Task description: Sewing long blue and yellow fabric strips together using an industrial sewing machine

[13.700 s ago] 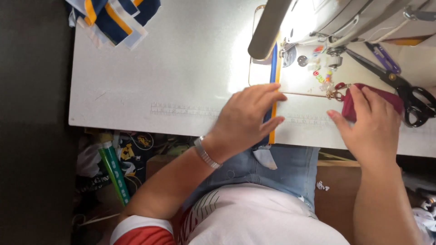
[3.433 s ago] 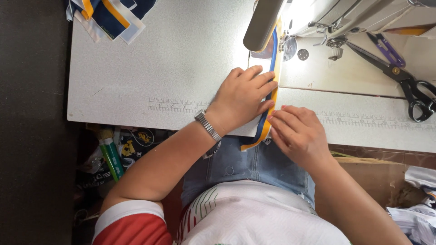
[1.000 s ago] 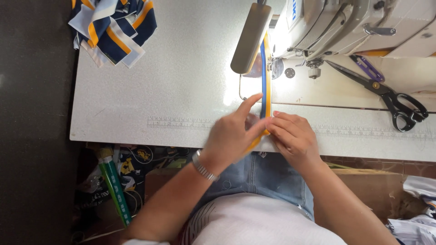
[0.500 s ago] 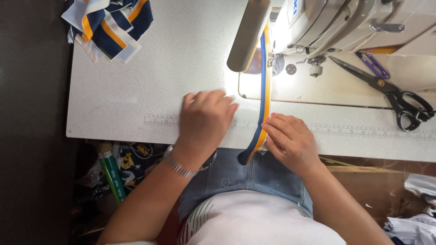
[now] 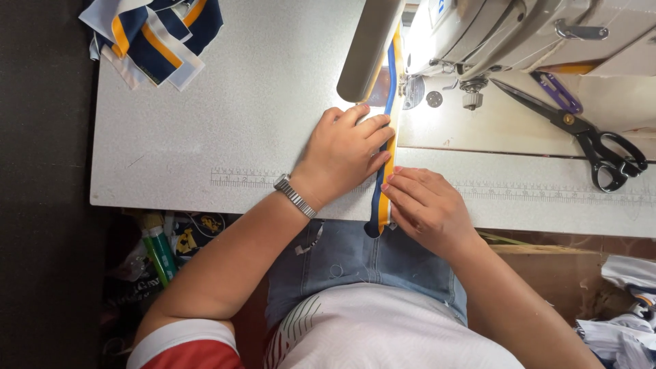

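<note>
A narrow blue, yellow and white fabric strip (image 5: 391, 75) runs from under the sewing machine (image 5: 519, 31) down over the table's front edge. My left hand (image 5: 347, 154) lies flat on the table (image 5: 225, 130), its fingertips pressing the strip's left edge. My right hand (image 5: 425, 205) pinches the strip's lower part near the table edge. A metal watch is on my left wrist.
Black-handled scissors (image 5: 591, 140) and a purple clip lie right of the needle. A pile of matching striped strips (image 5: 154, 31) sits at the back left corner. A ruler scale runs along the table front. A lamp arm (image 5: 369, 48) hangs above the strip. Clutter lies under the table.
My left hand slid from the ruler area up and right onto the strip. The right hand stays at the strip's lower end.
</note>
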